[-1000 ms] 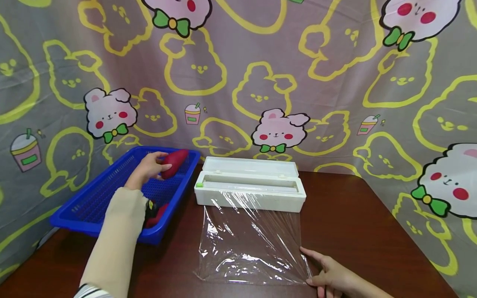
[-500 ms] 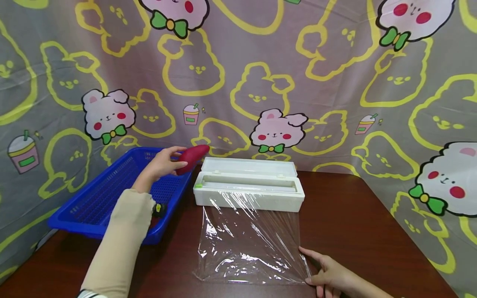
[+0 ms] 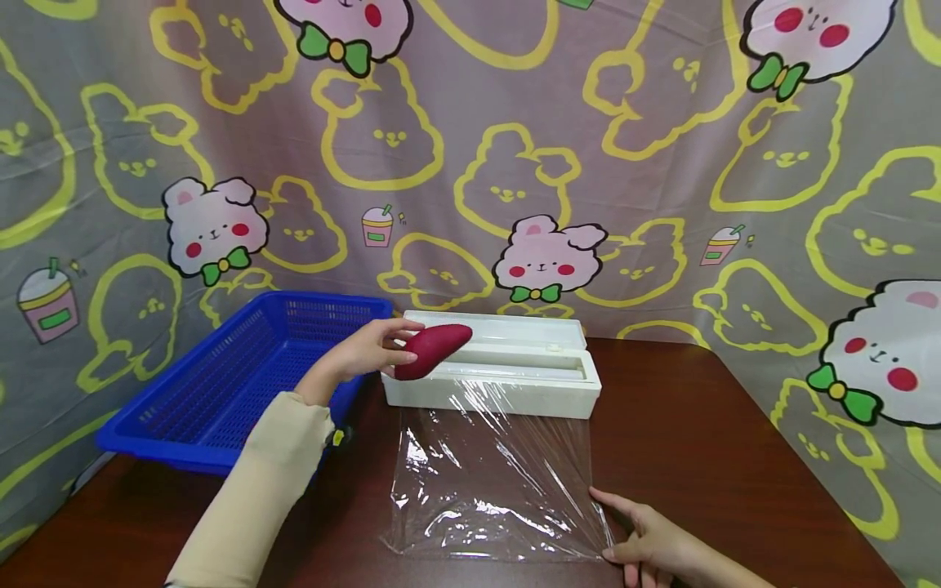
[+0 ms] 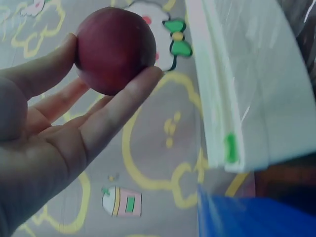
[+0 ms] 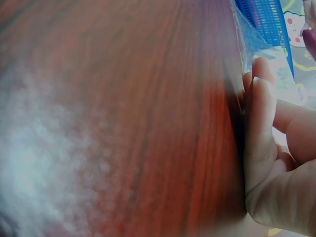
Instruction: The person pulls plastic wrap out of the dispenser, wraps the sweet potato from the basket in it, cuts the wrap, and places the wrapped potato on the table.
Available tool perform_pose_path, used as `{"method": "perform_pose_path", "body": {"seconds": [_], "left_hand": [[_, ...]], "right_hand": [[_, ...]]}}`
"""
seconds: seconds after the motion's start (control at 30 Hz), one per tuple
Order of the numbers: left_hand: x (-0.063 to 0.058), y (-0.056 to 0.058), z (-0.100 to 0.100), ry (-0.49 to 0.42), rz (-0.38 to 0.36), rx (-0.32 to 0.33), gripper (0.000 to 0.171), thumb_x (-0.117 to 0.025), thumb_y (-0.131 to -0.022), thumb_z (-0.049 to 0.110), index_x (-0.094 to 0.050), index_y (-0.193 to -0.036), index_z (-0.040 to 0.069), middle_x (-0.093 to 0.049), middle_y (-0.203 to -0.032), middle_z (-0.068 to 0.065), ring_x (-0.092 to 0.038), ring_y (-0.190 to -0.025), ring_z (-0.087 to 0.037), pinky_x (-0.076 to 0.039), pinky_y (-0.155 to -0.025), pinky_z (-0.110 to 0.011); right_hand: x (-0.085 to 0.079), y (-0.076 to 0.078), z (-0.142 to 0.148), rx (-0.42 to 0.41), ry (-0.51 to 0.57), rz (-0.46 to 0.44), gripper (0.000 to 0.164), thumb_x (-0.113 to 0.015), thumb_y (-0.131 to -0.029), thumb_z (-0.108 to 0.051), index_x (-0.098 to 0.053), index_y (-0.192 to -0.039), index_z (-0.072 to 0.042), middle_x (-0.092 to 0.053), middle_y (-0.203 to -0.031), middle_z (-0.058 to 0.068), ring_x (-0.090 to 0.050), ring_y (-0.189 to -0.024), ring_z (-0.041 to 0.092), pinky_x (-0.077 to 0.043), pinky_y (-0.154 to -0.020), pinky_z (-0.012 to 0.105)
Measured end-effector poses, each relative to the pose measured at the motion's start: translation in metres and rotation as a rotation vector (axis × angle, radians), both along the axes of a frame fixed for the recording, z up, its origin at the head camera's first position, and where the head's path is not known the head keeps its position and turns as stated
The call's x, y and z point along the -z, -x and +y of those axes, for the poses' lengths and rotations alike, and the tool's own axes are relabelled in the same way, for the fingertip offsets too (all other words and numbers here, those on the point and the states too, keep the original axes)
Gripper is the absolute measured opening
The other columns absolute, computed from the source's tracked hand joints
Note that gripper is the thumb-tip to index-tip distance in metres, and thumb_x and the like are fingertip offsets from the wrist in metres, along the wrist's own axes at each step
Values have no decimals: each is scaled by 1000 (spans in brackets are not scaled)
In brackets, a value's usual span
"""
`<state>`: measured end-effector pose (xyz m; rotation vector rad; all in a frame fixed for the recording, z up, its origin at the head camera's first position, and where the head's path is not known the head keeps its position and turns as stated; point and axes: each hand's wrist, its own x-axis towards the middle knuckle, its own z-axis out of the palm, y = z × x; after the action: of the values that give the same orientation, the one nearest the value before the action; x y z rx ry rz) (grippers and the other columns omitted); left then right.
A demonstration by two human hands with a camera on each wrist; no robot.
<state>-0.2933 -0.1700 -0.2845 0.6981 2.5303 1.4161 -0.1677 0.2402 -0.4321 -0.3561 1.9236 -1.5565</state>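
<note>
In left hand [image 3: 363,353], holding red oblong thing [image 3: 435,351] between thumb [image 3: 402,357] and fingers [image 3: 403,324], farther right than before; with right hand [image 3: 650,539], pinching clear film [image 3: 492,498].

The table [image 3: 684,425] carries 1 basket [image 3: 250,376], 1 box [image 3: 544,400] and film [image 3: 492,490].

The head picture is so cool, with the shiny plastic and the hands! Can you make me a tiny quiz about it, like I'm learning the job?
1. Pick one. What does the left hand hold?
a) the blue basket
b) a dark red, tapered thing
c) a paper cup

2. True or false, about the lid of the white box: it is shut.

3. Fill the gap: the clear film comes out of the box, and its near corner is touched by the ___ hand.

Key:
1. b
2. False; it stands open at the back of the box.
3. right
</note>
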Motion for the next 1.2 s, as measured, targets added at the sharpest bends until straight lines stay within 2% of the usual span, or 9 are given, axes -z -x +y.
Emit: {"method": "perform_pose_path", "body": {"seconds": [0.47,0.6,0.73,0.93,1.07,1.2], "left_hand": [[23,-24,46,44,-1,198,46,-60,-83,1,-45,-126,-4,-50,-114,-24,-55,-95,-29,-51,-57,-37],[32,-31,57,73,5,224,45,-61,-82,2,-47,-125,-3,-53,-113,-22,-56,-91,-26,-52,-55,-36],[43,-39,67,97,-40,259,45,-62,-82,2,-49,-124,0,-54,-111,-19,-59,-76,-24,-51,-53,-38],[58,-49,76,136,-28,324,42,-63,-80,0,-53,-121,1,-58,-107,-15,-58,-87,-19,-50,-57,-31],[65,-53,79,155,-58,323,42,-64,-79,-1,-54,-120,3,-58,-105,-12,-57,-84,-16,-50,-51,-36],[72,-55,82,188,-52,333,43,-66,-77,-2,-55,-118,1,-59,-104,-11,-56,-80,-13,-50,-49,-37]], "right_hand": [[1,-1,-1,17,-16,9,80,-64,-81,-12,-12,-141,0,-55,-51,4,-48,-36,3,-35,-33,14],[2,-1,-1,24,-32,19,81,-64,-80,-13,-12,-141,-1,-55,-51,4,-48,-36,3,-35,-32,15],[1,-1,-1,38,-41,11,81,-65,-80,-13,-14,-141,-1,-55,-51,4,-48,-36,3,-35,-32,14],[0,-2,-2,47,-45,13,80,-66,-80,-14,-14,-140,-1,-56,-51,4,-47,-36,3,-35,-33,14],[0,-3,-2,47,-47,23,81,-66,-80,-14,-14,-140,-1,-55,-51,4,-48,-36,3,-35,-32,15],[0,-2,-2,49,-52,29,81,-65,-80,-15,-13,-141,-1,-55,-51,4,-48,-35,3,-35,-32,15]]}}
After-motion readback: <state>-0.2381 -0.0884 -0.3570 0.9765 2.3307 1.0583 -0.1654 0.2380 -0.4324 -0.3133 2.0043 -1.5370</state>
